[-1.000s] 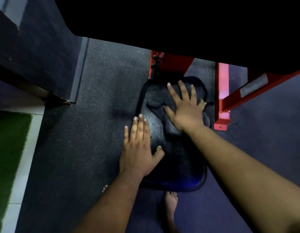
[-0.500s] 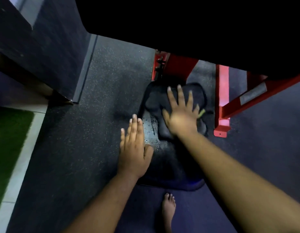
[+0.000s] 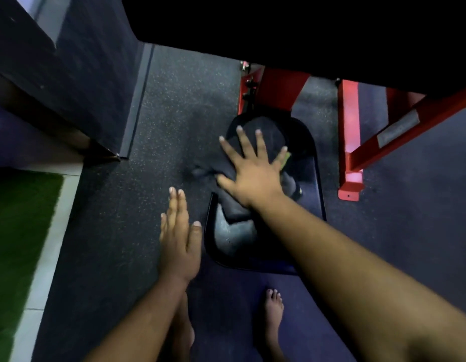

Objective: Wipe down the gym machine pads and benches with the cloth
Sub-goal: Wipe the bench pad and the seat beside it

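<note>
- Nearest the camera, two bare feet stand on the dark speckled floor (image 3: pixel 179 105): the right foot (image 3: pixel 273 312) shows plainly just short of the seat, while the left foot (image 3: pixel 186 333) is mostly hidden under the left forearm.
- The left hand (image 3: pixel 180 244) is held flat, fingers straight and close together, thumb alongside. It holds nothing and lies just beside the left edge of the seat; whether it touches that edge cannot be told.
- The seat (image 3: pixel 312 189) is a black padded one, set low. Its near left part has a pale, shiny patch.
- The right hand (image 3: pixel 252 171) lies on the cloth (image 3: pixel 263 134) with its fingers straight and spread wide, pressing down with the palm rather than curling round it.
- The cloth is dark and crumpled, spread over the far half of the seat. One corner hangs past the seat's left edge, and a bit of yellow-green shows by the little finger.
- Beyond the seat rises the red frame (image 3: pixel 348 142) of the machine, with a foot plate on the floor to the right and a slanted bar bearing a pale label.
- To the left a dark wall (image 3: pixel 77 74) meets the floor, and a green strip of turf (image 3: pixel 15 231) with a white border lies at the left edge.
</note>
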Motion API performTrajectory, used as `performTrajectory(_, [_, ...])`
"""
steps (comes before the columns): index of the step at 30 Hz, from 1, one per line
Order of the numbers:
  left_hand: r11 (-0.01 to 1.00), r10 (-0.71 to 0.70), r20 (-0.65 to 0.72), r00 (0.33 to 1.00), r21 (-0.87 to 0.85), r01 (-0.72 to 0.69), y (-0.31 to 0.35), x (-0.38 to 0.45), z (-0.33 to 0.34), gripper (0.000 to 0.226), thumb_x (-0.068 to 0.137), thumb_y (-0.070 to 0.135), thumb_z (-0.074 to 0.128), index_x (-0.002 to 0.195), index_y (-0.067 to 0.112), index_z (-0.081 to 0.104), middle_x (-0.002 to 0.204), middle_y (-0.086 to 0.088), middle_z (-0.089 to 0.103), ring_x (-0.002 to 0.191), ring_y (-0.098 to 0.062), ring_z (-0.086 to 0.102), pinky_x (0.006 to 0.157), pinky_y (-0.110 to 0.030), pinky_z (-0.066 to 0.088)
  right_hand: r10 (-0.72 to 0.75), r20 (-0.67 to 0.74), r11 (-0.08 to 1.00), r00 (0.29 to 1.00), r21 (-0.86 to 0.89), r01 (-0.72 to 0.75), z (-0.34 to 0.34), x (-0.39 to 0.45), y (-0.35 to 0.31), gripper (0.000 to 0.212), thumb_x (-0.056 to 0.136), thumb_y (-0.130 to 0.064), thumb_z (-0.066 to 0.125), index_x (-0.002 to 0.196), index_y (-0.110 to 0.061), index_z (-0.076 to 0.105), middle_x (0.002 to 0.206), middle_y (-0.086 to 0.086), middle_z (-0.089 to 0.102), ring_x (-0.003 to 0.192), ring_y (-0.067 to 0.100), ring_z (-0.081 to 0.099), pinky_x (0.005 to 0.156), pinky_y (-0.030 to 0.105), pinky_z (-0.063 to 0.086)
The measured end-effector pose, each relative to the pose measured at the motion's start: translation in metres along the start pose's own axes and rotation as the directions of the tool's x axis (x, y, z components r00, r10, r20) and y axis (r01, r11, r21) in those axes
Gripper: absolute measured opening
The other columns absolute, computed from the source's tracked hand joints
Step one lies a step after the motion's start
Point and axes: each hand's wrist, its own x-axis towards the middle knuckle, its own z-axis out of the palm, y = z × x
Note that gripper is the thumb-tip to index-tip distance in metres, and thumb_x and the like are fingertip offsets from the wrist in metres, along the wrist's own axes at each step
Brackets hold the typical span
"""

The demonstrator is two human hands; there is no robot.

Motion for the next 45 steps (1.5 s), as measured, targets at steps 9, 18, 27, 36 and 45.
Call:
performTrajectory(9, [0.999,-0.039,0.121,0.992,0.034,0.035,0.024,0.018,-0.011,0.077,0.093,0.049,0.021,0.164,0.021,0.009,0.171,0.009,0.000,0.157,-0.004,0.002,0.130,-0.044,0.005,-0.253,-0.093,0.966,0.963,-0.073,0.247,0.046,-0.164,-0.005,0.098,0.075,-0.065,0.058,0.161,-0.043,0.017,0.172,-0.003,0.011,0.157,0.031,0.015,0.115,0.066,0.025])
performTrajectory(18, [0.906,0.057,0.256,0.965,0.392,-0.157,0.061,0.011,0.036,0.081,0.091,0.049,0.021,0.164,0.019,0.002,0.170,0.003,-0.014,0.157,-0.013,-0.009,0.128,-0.051,-0.005,0.459,-0.111,0.883,0.881,0.166,-0.439,0.039,-0.180,0.036,0.080,0.088,-0.065,0.040,0.161,-0.045,0.016,0.173,-0.004,0.003,0.156,0.037,0.014,0.098,0.070,0.040])
performTrajectory(27, [0.662,0.154,0.365,0.918,0.652,-0.370,0.066,0.020,0.052,0.089,0.090,0.058,0.035,0.164,0.018,0.009,0.173,-0.007,0.001,0.160,-0.025,0.000,0.124,-0.066,0.000,0.484,-0.066,0.782,0.872,0.479,-0.398,0.026,-0.095,0.108,0.076,0.099,-0.053,0.050,0.163,-0.041,0.012,0.172,0.007,0.006,0.152,0.041,0.023,0.114,0.057,0.038])
performTrajectory(36, [0.673,0.140,0.376,0.916,0.642,-0.366,0.070,0.020,0.050,0.090,0.089,0.058,0.038,0.164,0.014,0.015,0.173,-0.010,0.004,0.160,-0.028,0.003,0.125,-0.060,0.014,0.382,-0.082,0.836,0.920,0.455,-0.306,0.034,-0.188,0.076,0.076,0.092,-0.060,0.043,0.161,-0.041,0.018,0.172,-0.002,0.002,0.144,0.041,0.029,0.099,0.062,0.049])
performTrajectory(45, [0.659,0.162,0.355,0.921,0.656,-0.369,0.068,0.018,0.050,0.090,0.088,0.056,0.039,0.164,0.013,0.018,0.172,-0.011,0.007,0.159,-0.029,0.006,0.125,-0.060,0.012,0.465,-0.050,0.861,0.884,0.255,-0.439,-0.003,-0.017,0.099,0.079,0.098,-0.067,0.037,0.162,-0.040,0.001,0.172,0.002,-0.009,0.153,0.045,0.012,0.106,0.068,0.037])
